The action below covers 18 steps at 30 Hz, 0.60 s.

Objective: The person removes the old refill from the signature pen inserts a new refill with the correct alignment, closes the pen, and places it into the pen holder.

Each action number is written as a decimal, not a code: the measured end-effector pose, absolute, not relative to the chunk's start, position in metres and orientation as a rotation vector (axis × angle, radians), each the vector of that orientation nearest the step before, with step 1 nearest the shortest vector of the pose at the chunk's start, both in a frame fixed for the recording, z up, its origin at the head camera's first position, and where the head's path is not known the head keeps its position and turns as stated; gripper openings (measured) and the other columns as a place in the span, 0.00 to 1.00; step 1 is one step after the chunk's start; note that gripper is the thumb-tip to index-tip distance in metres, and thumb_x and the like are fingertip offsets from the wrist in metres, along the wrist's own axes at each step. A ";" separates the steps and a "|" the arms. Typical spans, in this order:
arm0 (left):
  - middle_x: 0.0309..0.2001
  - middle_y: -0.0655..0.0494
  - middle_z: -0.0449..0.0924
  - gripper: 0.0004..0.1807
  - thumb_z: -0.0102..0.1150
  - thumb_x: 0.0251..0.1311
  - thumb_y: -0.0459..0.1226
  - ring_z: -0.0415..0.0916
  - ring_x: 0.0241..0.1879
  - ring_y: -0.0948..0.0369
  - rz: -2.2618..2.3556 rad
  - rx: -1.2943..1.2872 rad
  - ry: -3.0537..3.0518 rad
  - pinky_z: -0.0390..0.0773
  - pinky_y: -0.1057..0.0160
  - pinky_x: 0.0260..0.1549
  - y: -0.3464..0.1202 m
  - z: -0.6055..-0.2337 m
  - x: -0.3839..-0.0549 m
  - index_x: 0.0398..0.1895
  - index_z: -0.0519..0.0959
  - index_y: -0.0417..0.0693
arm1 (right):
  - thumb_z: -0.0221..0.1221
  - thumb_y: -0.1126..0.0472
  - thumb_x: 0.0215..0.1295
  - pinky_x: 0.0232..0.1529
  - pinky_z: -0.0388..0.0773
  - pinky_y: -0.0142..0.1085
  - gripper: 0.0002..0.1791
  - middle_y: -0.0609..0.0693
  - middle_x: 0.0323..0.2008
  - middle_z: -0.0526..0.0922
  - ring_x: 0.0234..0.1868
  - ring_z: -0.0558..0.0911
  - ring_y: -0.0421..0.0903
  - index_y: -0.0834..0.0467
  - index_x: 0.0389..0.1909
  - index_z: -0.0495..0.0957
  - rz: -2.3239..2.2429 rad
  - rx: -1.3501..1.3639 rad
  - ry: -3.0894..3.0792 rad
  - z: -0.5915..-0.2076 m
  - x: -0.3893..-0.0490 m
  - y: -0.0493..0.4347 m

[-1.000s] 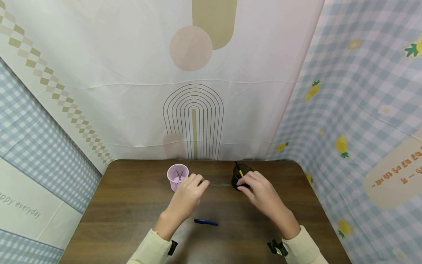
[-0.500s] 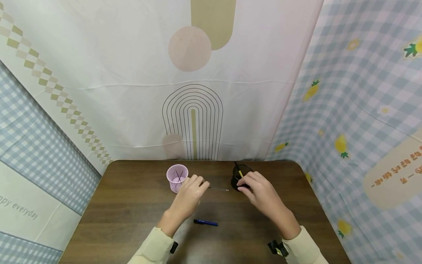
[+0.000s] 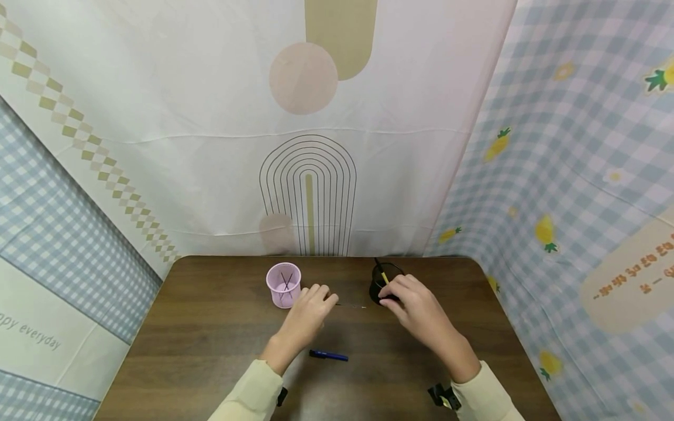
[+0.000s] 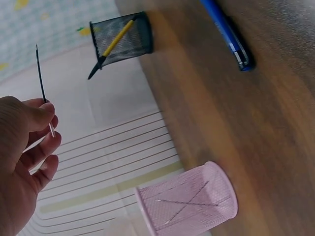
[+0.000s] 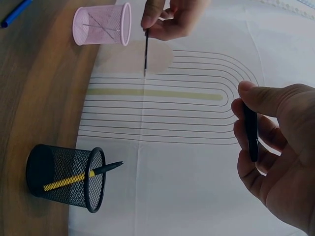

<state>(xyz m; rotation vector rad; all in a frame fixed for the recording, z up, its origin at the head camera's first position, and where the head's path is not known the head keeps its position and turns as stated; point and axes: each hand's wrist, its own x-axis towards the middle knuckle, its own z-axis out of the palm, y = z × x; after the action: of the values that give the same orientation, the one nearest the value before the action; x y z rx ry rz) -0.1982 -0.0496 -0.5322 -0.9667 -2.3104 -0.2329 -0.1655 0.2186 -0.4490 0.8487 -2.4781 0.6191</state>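
Observation:
In the head view my left hand (image 3: 308, 313) hovers just right of the pink mesh cup (image 3: 283, 297). Its thumb and fingertips pinch a thin dark stick (image 4: 41, 73) that looks like a pen refill, with a pale lower end. Two similar thin sticks (image 5: 106, 30) lie crossed inside the pink cup. My right hand (image 5: 290, 142) holds a short, thick black pen-like piece (image 5: 251, 130) between thumb and fingers, apart from the refill. In the head view this hand partly covers the black mesh cup (image 5: 64, 172), where a yellow-and-black pen (image 5: 78, 179) leans.
A blue capped pen (image 3: 329, 355) lies on the brown wooden table (image 3: 210, 339), nearer to me than both cups. Behind the table hangs a patterned cloth (image 3: 210, 193); a blue checked cloth (image 3: 547, 146) hangs on the right.
My left hand has shifted slightly right and toward me, carrying the pen refill, whose free end now sits lower in view. The right hand has stayed almost still.

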 end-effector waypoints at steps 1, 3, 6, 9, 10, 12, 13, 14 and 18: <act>0.34 0.54 0.75 0.18 0.62 0.42 0.21 0.73 0.34 0.54 -0.231 -0.968 -2.321 0.68 0.61 0.29 -0.049 -0.534 -0.199 0.36 0.78 0.48 | 0.75 0.64 0.56 0.36 0.79 0.35 0.11 0.41 0.37 0.82 0.39 0.78 0.39 0.52 0.37 0.84 0.619 0.850 -2.479 -0.449 -0.166 0.219; 0.35 0.54 0.76 0.19 0.61 0.41 0.21 0.73 0.35 0.54 -0.223 -0.969 -2.345 0.68 0.61 0.29 -0.048 -0.537 -0.199 0.38 0.79 0.49 | 0.75 0.64 0.56 0.36 0.80 0.35 0.11 0.41 0.37 0.82 0.39 0.78 0.39 0.52 0.37 0.84 0.620 0.852 -2.478 -0.449 -0.166 0.218; 0.36 0.55 0.77 0.20 0.62 0.42 0.22 0.73 0.35 0.55 -0.201 -0.967 -2.382 0.68 0.62 0.30 -0.045 -0.543 -0.201 0.39 0.79 0.50 | 0.75 0.65 0.55 0.36 0.80 0.36 0.11 0.41 0.37 0.82 0.39 0.78 0.39 0.52 0.37 0.84 0.620 0.854 -2.475 -0.450 -0.166 0.218; 0.36 0.55 0.77 0.20 0.63 0.42 0.23 0.74 0.35 0.55 -0.184 -0.962 -2.408 0.69 0.62 0.30 -0.044 -0.550 -0.202 0.39 0.80 0.51 | 0.75 0.64 0.56 0.37 0.80 0.35 0.11 0.41 0.37 0.82 0.39 0.78 0.39 0.52 0.37 0.84 0.617 0.855 -2.476 -0.451 -0.167 0.218; 0.36 0.55 0.77 0.19 0.63 0.43 0.23 0.74 0.35 0.55 -0.187 -0.959 -2.413 0.69 0.62 0.30 -0.043 -0.552 -0.203 0.39 0.80 0.51 | 0.75 0.64 0.56 0.37 0.80 0.35 0.11 0.41 0.37 0.83 0.39 0.78 0.39 0.52 0.37 0.84 0.617 0.856 -2.478 -0.451 -0.167 0.218; 0.35 0.55 0.77 0.19 0.62 0.43 0.23 0.74 0.35 0.55 -0.209 -0.952 -2.420 0.69 0.62 0.30 -0.043 -0.557 -0.204 0.38 0.80 0.51 | 0.75 0.64 0.56 0.37 0.80 0.35 0.11 0.41 0.37 0.83 0.39 0.78 0.39 0.51 0.37 0.84 0.618 0.853 -2.485 -0.451 -0.166 0.218; 0.35 0.55 0.77 0.19 0.62 0.43 0.23 0.74 0.34 0.55 -0.227 -0.949 -2.421 0.69 0.61 0.29 -0.043 -0.559 -0.204 0.38 0.80 0.51 | 0.74 0.64 0.56 0.37 0.80 0.35 0.11 0.40 0.37 0.83 0.39 0.78 0.39 0.51 0.37 0.84 0.617 0.850 -2.490 -0.450 -0.166 0.218; 0.34 0.55 0.77 0.18 0.61 0.44 0.23 0.74 0.34 0.55 -0.243 -0.946 -2.425 0.69 0.61 0.29 -0.043 -0.561 -0.205 0.38 0.80 0.51 | 0.74 0.64 0.57 0.38 0.80 0.35 0.11 0.40 0.37 0.82 0.39 0.78 0.38 0.50 0.37 0.84 0.616 0.846 -2.496 -0.450 -0.166 0.218; 0.33 0.56 0.77 0.17 0.61 0.45 0.23 0.75 0.34 0.55 -0.274 -0.937 -2.455 0.68 0.61 0.29 -0.044 -0.569 -0.206 0.38 0.81 0.51 | 0.74 0.63 0.58 0.38 0.80 0.36 0.10 0.40 0.37 0.82 0.40 0.78 0.38 0.49 0.37 0.83 0.615 0.835 -2.512 -0.449 -0.165 0.218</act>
<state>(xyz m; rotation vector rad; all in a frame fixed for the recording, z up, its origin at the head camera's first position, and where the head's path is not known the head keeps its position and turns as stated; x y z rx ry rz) -0.2061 -0.0440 -0.5691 -0.9374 -2.4554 -0.2742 -0.1650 0.2175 -0.4487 0.8352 -2.5124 0.6147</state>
